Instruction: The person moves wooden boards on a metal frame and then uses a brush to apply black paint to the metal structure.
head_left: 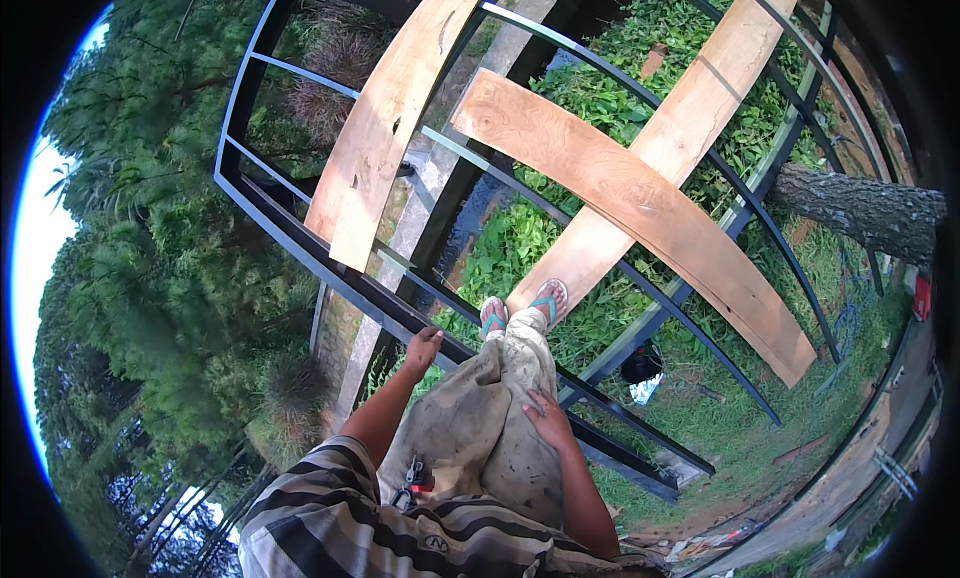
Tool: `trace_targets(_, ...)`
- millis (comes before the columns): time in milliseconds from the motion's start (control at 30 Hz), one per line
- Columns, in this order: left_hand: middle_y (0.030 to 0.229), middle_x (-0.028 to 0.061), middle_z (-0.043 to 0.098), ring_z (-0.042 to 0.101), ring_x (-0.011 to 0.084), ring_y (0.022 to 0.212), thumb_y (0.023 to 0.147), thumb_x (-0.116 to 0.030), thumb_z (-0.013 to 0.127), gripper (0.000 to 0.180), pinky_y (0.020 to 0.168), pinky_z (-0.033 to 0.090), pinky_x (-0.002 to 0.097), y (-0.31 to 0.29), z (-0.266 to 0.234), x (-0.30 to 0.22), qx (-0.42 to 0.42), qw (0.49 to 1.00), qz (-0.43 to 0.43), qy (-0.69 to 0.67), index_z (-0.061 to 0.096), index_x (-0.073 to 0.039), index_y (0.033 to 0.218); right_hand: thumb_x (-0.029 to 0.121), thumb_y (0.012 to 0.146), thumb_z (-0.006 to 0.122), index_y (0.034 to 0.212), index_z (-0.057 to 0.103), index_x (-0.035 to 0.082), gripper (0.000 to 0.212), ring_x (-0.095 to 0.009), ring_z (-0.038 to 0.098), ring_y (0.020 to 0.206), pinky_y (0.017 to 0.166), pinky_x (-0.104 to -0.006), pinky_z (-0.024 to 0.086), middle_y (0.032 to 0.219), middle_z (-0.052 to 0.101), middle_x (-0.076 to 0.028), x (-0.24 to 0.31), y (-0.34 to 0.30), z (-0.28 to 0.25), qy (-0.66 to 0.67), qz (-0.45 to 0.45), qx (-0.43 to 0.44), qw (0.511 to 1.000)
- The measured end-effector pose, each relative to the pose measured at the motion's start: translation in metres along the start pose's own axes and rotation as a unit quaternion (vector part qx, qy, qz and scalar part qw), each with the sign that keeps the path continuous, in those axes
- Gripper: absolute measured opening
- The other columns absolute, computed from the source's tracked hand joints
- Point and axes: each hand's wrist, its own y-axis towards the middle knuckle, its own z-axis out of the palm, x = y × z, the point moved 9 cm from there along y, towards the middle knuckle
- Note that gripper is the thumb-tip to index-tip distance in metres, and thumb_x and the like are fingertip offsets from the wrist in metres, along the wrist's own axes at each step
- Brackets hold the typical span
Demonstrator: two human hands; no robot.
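Note:
My left hand (424,349) is on the dark metal beam (365,303) beside me, its fingers curled over the edge. My right hand (548,421) lies flat on the thigh of my stained light trousers (525,398), fingers apart, holding nothing. My feet, in flip-flops (549,300), are at the near end of a long wooden plank (690,128) laid over the metal frame. Across that plank lies a second, darker plank (620,190). A third, wide plank (385,128) rests on the frame at the left.
Between the dark frame bars (690,323) are open gaps, with green plants (520,253) and a concrete edge (425,193) below. A tree trunk (860,213) stands at the right. A black bucket-like thing (642,363) sits on the grass. Trees fill the left.

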Motion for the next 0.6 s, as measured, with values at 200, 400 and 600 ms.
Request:
trace_targets(200,0.122,0.0148,0.067,0.063,0.0249,0.111,0.100,-0.031,0.063,0.051,0.095,0.048,0.0377,-0.048,0.090,-0.031,0.139,0.985,0.005,-0.104,0.054,-0.004,0.142,0.045,0.101,0.052,0.156,0.038,0.015,0.064,-0.036,0.034,0.149,0.121,-0.0401,0.026,0.159,0.038,-0.022,0.001,-0.027,0.002,-0.048,0.012,0.031,0.998)
trace_targets(400,0.125,0.0235,0.067,0.064,0.0366,0.117,0.099,-0.042,0.059,0.048,0.100,0.049,0.0418,-0.132,0.053,-0.030,0.160,0.963,0.180,0.118,0.063,-0.011,0.135,0.047,0.102,0.046,0.160,0.029,0.013,0.069,-0.037,0.033,0.149,0.122,-0.0394,0.025,0.160,0.035,-0.024,0.026,-0.032,0.004,-0.113,0.061,0.051,0.990)
trace_targets(600,0.127,0.0234,0.066,0.063,0.0382,0.119,0.098,-0.045,0.056,0.050,0.103,0.048,0.0429,-0.165,0.025,-0.057,0.201,0.920,0.284,0.183,0.063,-0.012,0.135,0.053,0.101,0.043,0.162,0.023,0.017,0.073,-0.038,0.031,0.149,0.123,-0.0417,0.025,0.163,0.029,-0.023,0.091,-0.066,-0.085,-0.209,0.008,-0.069,0.975)
